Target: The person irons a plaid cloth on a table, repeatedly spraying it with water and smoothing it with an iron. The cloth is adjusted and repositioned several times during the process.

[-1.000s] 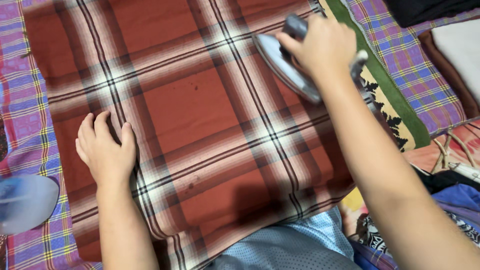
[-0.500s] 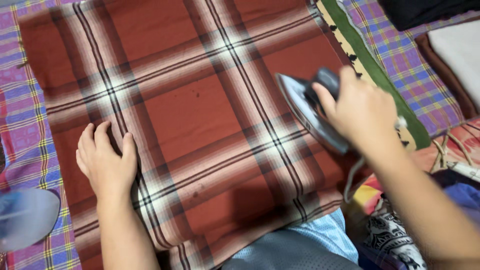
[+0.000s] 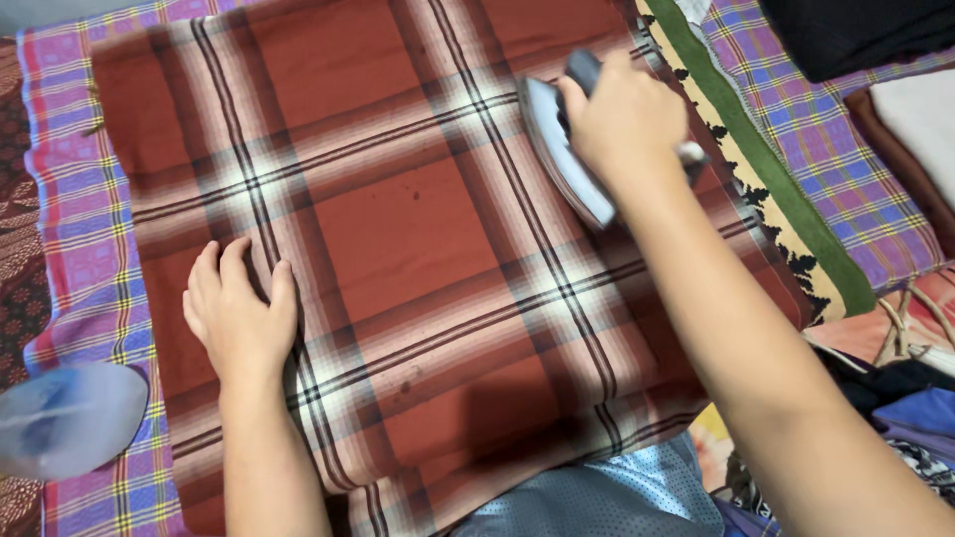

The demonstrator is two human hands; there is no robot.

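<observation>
A rust-red plaid cloth [image 3: 398, 219] with white and dark stripes lies spread flat over a purple checked sheet [image 3: 85, 219]. My left hand [image 3: 239, 318] presses flat on the cloth's left part, fingers slightly apart. My right hand [image 3: 622, 119] grips the dark handle of a grey metal clothes iron [image 3: 562, 149], whose soleplate rests on the cloth's upper right part. My right forearm runs down to the lower right corner.
A green-bordered patterned mat [image 3: 766, 169] lies right of the cloth. Folded dark and white fabrics [image 3: 895, 70] sit at the top right. A pale blue translucent object [image 3: 70, 418] rests at the lower left. Light blue dotted fabric [image 3: 587, 497] shows at the bottom; cords [image 3: 910, 318] lie at the right.
The iron slid toward me along the cloth's right side, then back away to the upper right. My left hand stayed pressed on the cloth. The view shifted slightly.
</observation>
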